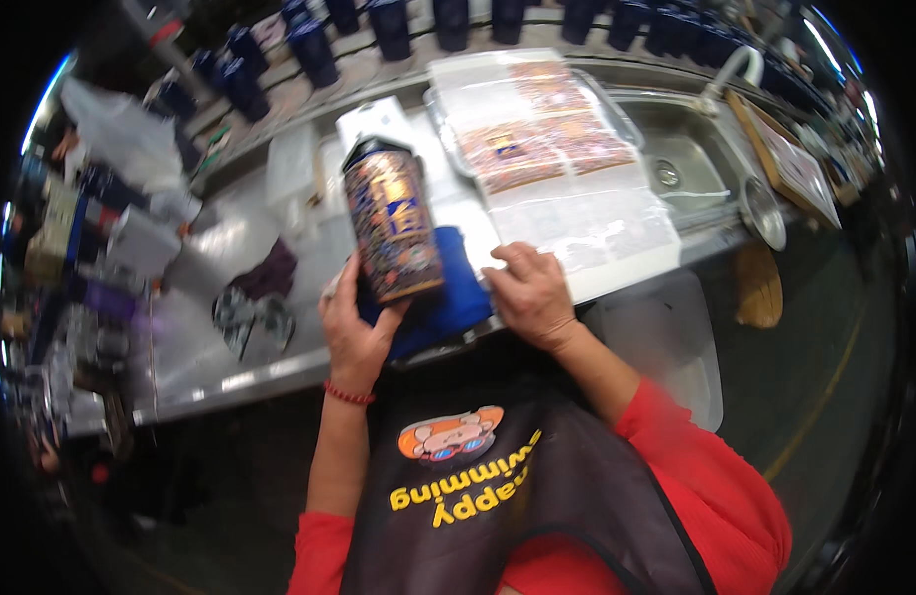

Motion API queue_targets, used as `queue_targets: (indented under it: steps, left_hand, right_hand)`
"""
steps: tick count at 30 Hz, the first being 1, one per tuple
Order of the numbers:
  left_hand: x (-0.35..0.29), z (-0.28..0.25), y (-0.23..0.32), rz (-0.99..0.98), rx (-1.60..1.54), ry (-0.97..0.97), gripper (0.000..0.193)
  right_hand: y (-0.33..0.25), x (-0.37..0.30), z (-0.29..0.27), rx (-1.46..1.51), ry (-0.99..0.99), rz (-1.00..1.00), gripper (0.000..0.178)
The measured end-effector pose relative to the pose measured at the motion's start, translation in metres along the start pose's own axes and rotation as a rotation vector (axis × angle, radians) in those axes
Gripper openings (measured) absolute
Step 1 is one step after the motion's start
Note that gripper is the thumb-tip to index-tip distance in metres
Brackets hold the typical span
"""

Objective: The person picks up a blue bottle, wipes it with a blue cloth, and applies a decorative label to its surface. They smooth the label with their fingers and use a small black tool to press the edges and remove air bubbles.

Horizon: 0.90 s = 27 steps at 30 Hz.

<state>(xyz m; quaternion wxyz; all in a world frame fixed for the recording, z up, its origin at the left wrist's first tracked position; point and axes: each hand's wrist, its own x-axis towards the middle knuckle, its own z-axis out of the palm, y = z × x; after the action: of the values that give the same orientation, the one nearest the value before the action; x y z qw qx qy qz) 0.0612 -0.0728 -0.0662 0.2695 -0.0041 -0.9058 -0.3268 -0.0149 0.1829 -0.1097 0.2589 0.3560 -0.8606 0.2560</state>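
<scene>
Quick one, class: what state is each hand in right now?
Left hand: holding the patterned canister.
Right hand: fingers half curled beside the blue cloth; whether gripping anything cannot be told.

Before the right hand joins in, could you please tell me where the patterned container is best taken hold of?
Probably midway along the right side of the patterned container, coming from the right. The left hand already holds its lower left, while that long side is uncovered and faces the right hand. Its tall body suggests a mid-height grip would steady it.
</scene>
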Motion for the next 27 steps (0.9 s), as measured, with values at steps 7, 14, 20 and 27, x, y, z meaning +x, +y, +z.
queue_targets:
  steps: [7, 14, 20, 27]
  left_hand:
    - [-0.006, 0.001, -0.015, 0.151, -0.008, 0.050, 0.080]
    - [-0.105, -0.075, -0.041, 0.044, -0.168, 0.092, 0.024]
    - [-0.233, -0.063, -0.112, -0.756, 0.458, -0.408, 0.038]
    - [-0.215, -0.017, -0.111, -0.837, 0.182, -0.730, 0.067]
  right_hand:
    - [-0.007, 0.002, -0.001, 0.161, 0.033, -0.107, 0.035]
    - [-0.002, -0.111, -0.038, 0.225, -0.459, 0.133, 0.024]
    - [0.068, -0.212, 0.022, 0.050, -1.077, 0.510, 0.025]
    - [0.134, -0.222, 0.080, 0.197, -1.331, 0.396, 0.034]
